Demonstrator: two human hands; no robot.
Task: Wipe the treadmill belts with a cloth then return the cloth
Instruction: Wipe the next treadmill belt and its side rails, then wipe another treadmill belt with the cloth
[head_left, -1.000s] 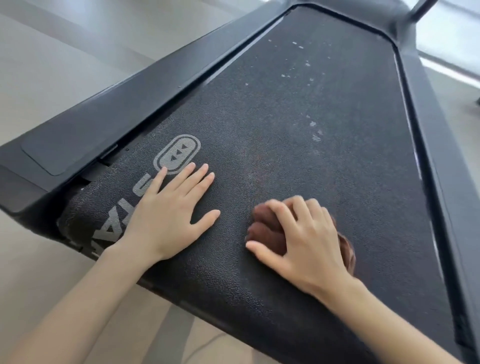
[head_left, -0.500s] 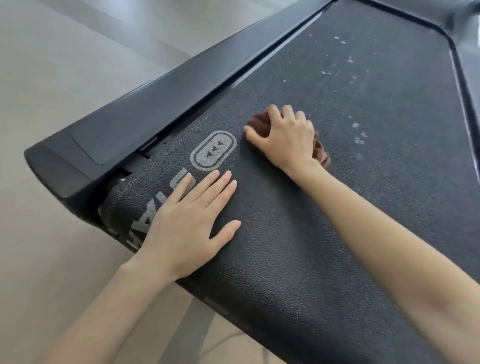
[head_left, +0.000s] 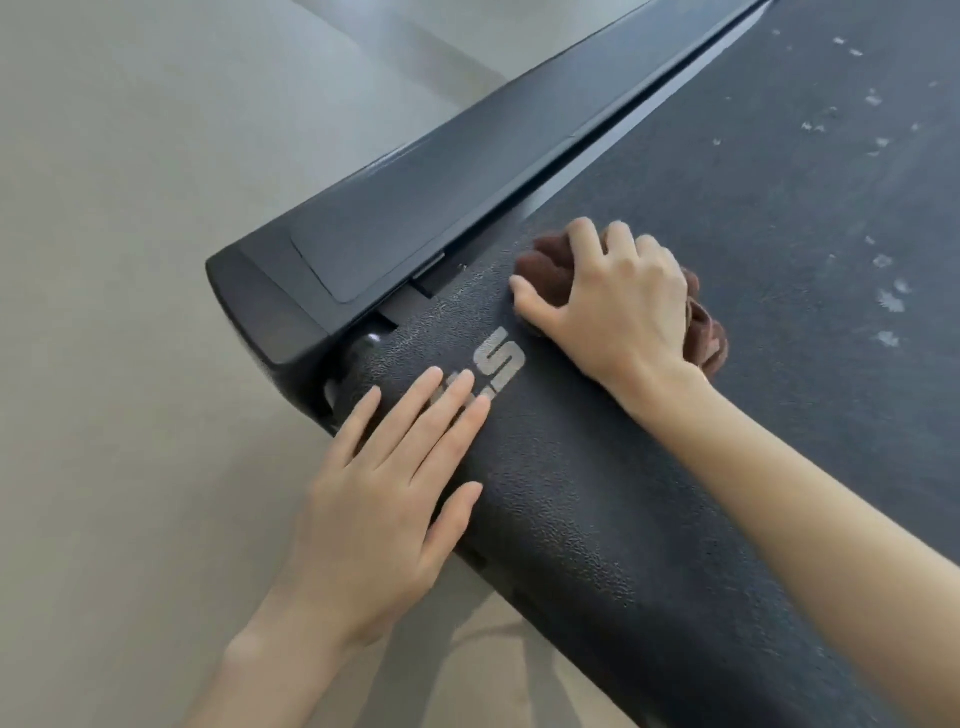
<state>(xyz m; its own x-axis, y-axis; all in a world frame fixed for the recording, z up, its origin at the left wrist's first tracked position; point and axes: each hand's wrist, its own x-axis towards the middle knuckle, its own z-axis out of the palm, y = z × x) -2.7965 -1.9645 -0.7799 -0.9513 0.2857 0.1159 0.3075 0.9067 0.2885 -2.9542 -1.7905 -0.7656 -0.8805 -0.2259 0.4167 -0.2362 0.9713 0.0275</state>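
Right hand (head_left: 618, 312) — round cloth (head_left: 545, 273) (seemingly bunched)

Grey letter S (head_left: 500, 359) on treadmill belt (head_left: 753, 218), rest covered

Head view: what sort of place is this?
Likely a gym or home workout room, can't tell which. A treadmill belt with white specks, its side rail and pale smooth floor. The right hand holds a brown cloth on it.

Right hand (head_left: 618, 312) and cloth (head_left: 545, 270) — now beside the left side rail (head_left: 467, 171)
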